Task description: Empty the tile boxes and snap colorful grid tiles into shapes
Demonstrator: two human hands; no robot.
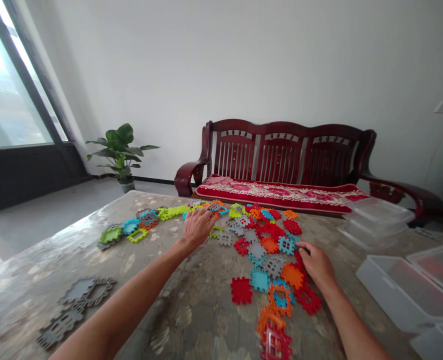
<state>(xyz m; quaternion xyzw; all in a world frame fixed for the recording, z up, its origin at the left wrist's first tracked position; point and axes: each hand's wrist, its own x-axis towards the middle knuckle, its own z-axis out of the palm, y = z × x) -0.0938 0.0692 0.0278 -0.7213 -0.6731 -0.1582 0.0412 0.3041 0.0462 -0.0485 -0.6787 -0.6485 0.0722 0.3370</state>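
Many interlocking plastic waffle-block pieces (259,245) in red, orange, blue, grey and lime lie scattered across a marble-patterned table (191,320). My left hand (198,227) rests palm down on the pile, its fingers reaching over grey and orange pieces. My right hand (317,265) sits at the pile's right side, fingertips at a red piece (299,259), with the grip hidden. Joined grey pieces (77,310) lie apart at the lower left. A stacked red and orange group (275,340) lies near the lower edge of the view.
Transparent plastic boxes (405,290) sit at the table's right side, with stacked lids or trays (375,222) behind them. Beyond the far table edge stand a dark red wooden bench (281,160) with a floral cushion and a potted plant (120,152).
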